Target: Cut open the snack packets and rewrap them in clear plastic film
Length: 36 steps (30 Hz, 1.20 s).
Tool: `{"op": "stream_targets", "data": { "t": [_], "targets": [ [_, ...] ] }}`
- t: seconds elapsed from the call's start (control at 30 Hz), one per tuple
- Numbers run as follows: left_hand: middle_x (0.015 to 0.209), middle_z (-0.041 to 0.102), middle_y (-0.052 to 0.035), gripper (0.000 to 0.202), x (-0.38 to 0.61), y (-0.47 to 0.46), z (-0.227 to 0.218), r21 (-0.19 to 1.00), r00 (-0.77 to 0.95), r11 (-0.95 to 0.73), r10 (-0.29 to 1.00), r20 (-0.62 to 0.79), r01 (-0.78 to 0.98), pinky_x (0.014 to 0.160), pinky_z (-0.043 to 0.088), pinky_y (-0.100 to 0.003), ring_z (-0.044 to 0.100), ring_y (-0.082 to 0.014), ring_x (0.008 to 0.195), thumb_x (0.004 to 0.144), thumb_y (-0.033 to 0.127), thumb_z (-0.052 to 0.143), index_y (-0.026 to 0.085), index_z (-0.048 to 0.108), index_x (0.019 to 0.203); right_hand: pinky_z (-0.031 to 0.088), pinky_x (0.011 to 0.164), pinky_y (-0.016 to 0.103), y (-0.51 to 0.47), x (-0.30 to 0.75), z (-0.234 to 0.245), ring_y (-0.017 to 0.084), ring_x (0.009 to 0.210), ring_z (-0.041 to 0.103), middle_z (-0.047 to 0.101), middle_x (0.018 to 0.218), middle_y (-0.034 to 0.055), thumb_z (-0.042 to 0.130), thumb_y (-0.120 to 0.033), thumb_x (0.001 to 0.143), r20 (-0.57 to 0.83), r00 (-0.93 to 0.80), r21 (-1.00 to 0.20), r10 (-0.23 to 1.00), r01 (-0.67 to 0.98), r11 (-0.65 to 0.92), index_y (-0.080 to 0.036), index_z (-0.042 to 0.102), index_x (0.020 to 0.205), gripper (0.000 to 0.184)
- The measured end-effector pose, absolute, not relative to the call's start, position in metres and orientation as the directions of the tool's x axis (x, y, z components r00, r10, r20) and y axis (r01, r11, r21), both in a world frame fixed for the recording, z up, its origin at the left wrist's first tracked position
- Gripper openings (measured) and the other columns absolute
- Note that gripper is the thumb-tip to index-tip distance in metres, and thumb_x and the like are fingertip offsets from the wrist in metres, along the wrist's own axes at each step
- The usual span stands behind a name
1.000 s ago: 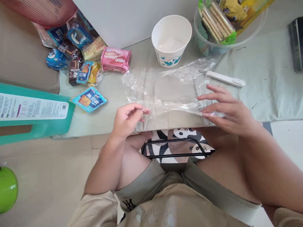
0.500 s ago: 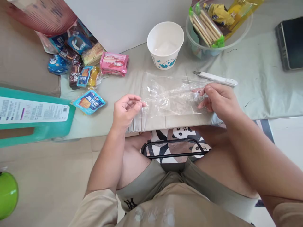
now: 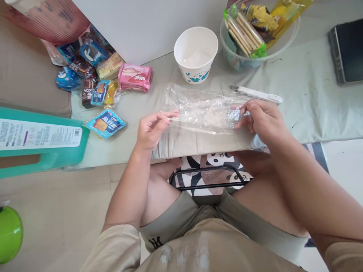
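A clear plastic bag (image 3: 202, 113) is stretched between my two hands, low over the table's near edge. My left hand (image 3: 153, 128) pinches its left end between thumb and fingers. At the other end, my right hand (image 3: 261, 117) grips the crinkled film with curled fingers. Just beyond the bag stands a white paper cup (image 3: 197, 56) with a blue leaf pattern. A white utility knife (image 3: 258, 93) lies behind my right hand, its dark tip pointing left.
A clear plastic bowl (image 3: 295, 34) of wrapped snacks stands at the back right, near a dark phone (image 3: 347, 51). On the left lie a pink nabati packet (image 3: 135, 77), a blue snack packet (image 3: 105, 122), several other packets and a teal container (image 3: 76, 151).
The bag's near edge has been folded or gathered upward, so the film looks narrower. My left fingers have shifted slightly right along it. My right hand stays nearly in place.
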<state>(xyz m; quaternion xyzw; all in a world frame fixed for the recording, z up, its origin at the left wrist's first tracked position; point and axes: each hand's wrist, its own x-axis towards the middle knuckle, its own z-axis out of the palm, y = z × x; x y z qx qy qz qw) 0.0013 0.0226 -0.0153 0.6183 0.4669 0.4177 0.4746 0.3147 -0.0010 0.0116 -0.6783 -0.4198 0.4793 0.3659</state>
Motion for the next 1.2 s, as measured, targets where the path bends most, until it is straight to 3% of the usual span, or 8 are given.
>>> {"op": "stream_targets", "data": {
  "t": [0.1,0.17,0.23,0.43,0.6,0.73,0.93,1.2],
  "targets": [
    [0.098,0.081,-0.0065,0.06,0.008,0.025,-0.016,0.975,0.097,-0.056,0.995,0.035,0.215,0.067,0.064,-0.031,0.08,-0.0244,0.101,0.085,0.083,0.058,0.024,0.051,0.079,0.027,0.044,0.025,-0.002,0.312,0.013,0.008,0.052,0.063,0.076,0.115,0.0077,0.053,-0.032,0.101,-0.353,0.142,-0.894,0.925,0.239,-0.378,-0.019,0.058,0.074,0.03],
    [0.087,0.079,-0.0043,0.061,0.011,0.028,-0.015,0.973,0.052,0.006,0.998,-0.019,0.232,0.042,0.047,-0.023,0.079,-0.0193,0.073,0.084,0.086,0.056,0.025,0.048,0.084,0.03,0.044,0.025,-0.002,0.311,0.015,0.007,0.05,0.06,0.077,0.102,0.0068,0.051,-0.031,0.103,-0.367,0.146,-0.88,0.919,0.264,-0.394,-0.019,0.059,0.074,0.033],
    [0.075,0.076,-0.0013,0.058,0.011,0.032,-0.014,0.97,0.017,0.07,0.997,-0.076,0.234,0.031,0.031,-0.021,0.07,-0.0148,0.05,0.086,0.082,0.058,0.025,0.047,0.086,0.034,0.045,0.025,-0.002,0.31,0.018,0.008,0.046,0.054,0.073,0.08,0.004,0.049,-0.029,0.104,-0.376,0.164,-0.866,0.912,0.289,-0.409,-0.019,0.058,0.071,0.036],
    [0.066,0.074,-0.002,0.037,0.006,0.041,-0.015,0.935,-0.014,0.277,0.96,-0.281,0.22,0.029,0.024,-0.019,0.069,-0.014,0.047,0.09,0.056,0.07,0.021,0.057,0.082,0.046,0.056,0.021,-0.003,0.309,0.016,0.008,0.055,0.057,0.065,0.063,0.0007,0.053,-0.025,0.104,-0.311,0.145,-0.901,0.939,0.268,-0.34,-0.019,0.062,0.067,0.038],
    [0.09,0.079,-0.0067,0.03,0.001,0.042,-0.018,0.951,-0.022,0.079,0.997,-0.076,0.3,0.036,0.036,-0.017,0.078,-0.0172,0.075,0.09,0.047,0.07,0.019,0.068,0.081,0.055,0.063,0.023,-0.001,0.305,0.017,0.011,0.065,0.068,0.071,0.072,0.0015,0.056,-0.015,0.099,-0.416,0.246,-0.873,0.875,0.159,-0.46,-0.02,0.064,0.072,0.028],
    [0.105,0.08,-0.0068,0.036,-0.003,0.048,-0.022,0.932,-0.007,-0.042,0.999,0.048,0.359,0.059,0.057,-0.023,0.074,-0.0125,0.069,0.092,0.051,0.07,0.018,0.071,0.077,0.052,0.056,0.023,-0.001,0.306,0.02,0.01,0.054,0.063,0.069,0.067,-0.0012,0.06,-0.015,0.096,-0.409,0.299,-0.825,0.862,0.282,-0.489,-0.021,0.066,0.08,0.018],
    [0.072,0.073,-0.0001,0.034,0.0,0.059,-0.021,0.878,-0.147,0.085,0.989,-0.017,0.471,0.035,0.032,-0.024,0.047,-0.0059,0.036,0.095,0.041,0.068,0.018,0.07,0.07,0.04,0.051,0.026,-0.001,0.31,0.02,0.01,0.045,0.054,0.07,0.068,-0.0035,0.063,-0.021,0.092,-0.393,0.295,-0.684,0.871,0.539,-0.492,-0.023,0.071,0.098,0.01],
    [0.052,0.06,0.0052,0.026,-0.002,0.07,-0.025,0.868,-0.188,0.118,0.982,-0.028,0.483,0.041,0.034,-0.023,0.044,-0.008,0.042,0.091,0.03,0.069,0.02,0.065,0.067,0.042,0.058,0.027,0.003,0.306,0.026,0.008,0.046,0.054,0.073,0.072,-0.0014,0.059,-0.024,0.093,-0.357,0.322,-0.646,0.877,0.592,-0.481,-0.02,0.071,0.084,0.016]
  ]
}}
